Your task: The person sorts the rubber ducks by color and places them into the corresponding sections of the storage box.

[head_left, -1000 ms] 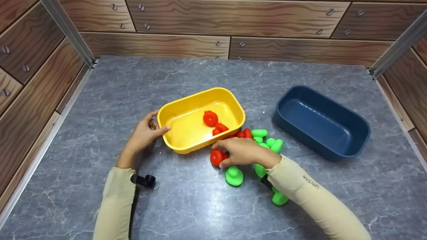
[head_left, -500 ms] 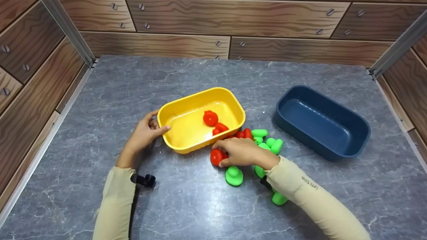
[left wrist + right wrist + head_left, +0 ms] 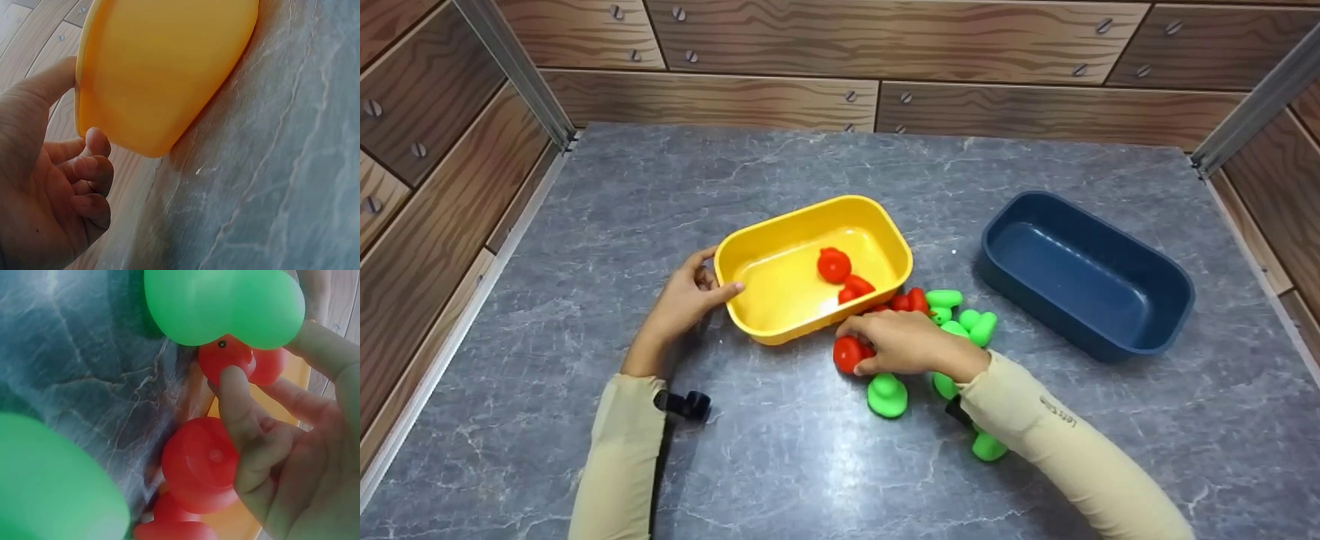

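My left hand (image 3: 682, 294) grips the left end of a yellow tub (image 3: 780, 223), thumb over the rim and the other fingers outside, curled. In the left wrist view the tub's end wall (image 3: 163, 67) shows close up. Two red toy ducks (image 3: 834, 266) lie inside the tub. Just in front of it, my right hand (image 3: 904, 341) has thumb and fingers round a red rubber duck (image 3: 847, 355) low over the table. The right wrist view shows that duck's eye and head (image 3: 222, 360) at a fingertip, partly hidden by a green duck (image 3: 225, 304).
Several green ducks (image 3: 981, 330) lie around and under the right forearm, one green duck (image 3: 887, 396) nearer the front. More red ducks (image 3: 916, 300) sit against the tub's front wall. A dark blue tub (image 3: 1080, 277) stands at right. Wood-patterned walls (image 3: 780, 37) enclose the table's back and sides.
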The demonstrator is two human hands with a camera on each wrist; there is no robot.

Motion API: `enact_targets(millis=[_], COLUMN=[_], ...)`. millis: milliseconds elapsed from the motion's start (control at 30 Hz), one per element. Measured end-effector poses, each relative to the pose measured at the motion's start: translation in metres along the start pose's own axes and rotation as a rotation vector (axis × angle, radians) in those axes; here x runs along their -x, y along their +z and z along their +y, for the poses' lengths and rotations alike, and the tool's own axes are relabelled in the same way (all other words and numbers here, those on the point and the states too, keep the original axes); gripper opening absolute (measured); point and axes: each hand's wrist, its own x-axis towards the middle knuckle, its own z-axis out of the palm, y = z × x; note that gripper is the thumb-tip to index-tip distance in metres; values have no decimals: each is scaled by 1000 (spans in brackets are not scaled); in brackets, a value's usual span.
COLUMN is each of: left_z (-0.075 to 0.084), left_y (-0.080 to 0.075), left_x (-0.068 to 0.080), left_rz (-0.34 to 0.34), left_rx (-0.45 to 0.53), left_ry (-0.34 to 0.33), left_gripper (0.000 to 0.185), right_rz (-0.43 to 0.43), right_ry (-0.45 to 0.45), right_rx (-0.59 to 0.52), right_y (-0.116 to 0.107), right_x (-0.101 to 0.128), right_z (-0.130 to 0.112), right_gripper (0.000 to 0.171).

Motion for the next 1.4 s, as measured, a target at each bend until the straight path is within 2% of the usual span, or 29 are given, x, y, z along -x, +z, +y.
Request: enact_targets(millis=[300,467,600,800,900,1133,1400], left_z=[7,7,6,6,2,-25,-29], left_y=[1,1,0,0,0,0,1], left_x=[5,5,4,4,2,-14,-15], left_rz=[-5,-2,-6,-2,0,16,28], left_rx=[-19,-25,-21,-26,-27,-28,-29], left_ry=[2,15,13,3,2,7,33], left_gripper=[70,71,72,71,71,74,73], right_rz=[21,49,25,-15,-28,-37,-59], right_ry=[-24,-70,-86,-49,-35,-16,-22], right_rx=[3,-11,-33,-42,-34,-15,-7], right_y=[0,-5,-7,-3,0,2,5], right_x=[5,9,10,7,6,4,1], right_z=[-1,-1,-1,-1,-1,-4,-6], right_gripper=[48,39,36,45,47,49,48])
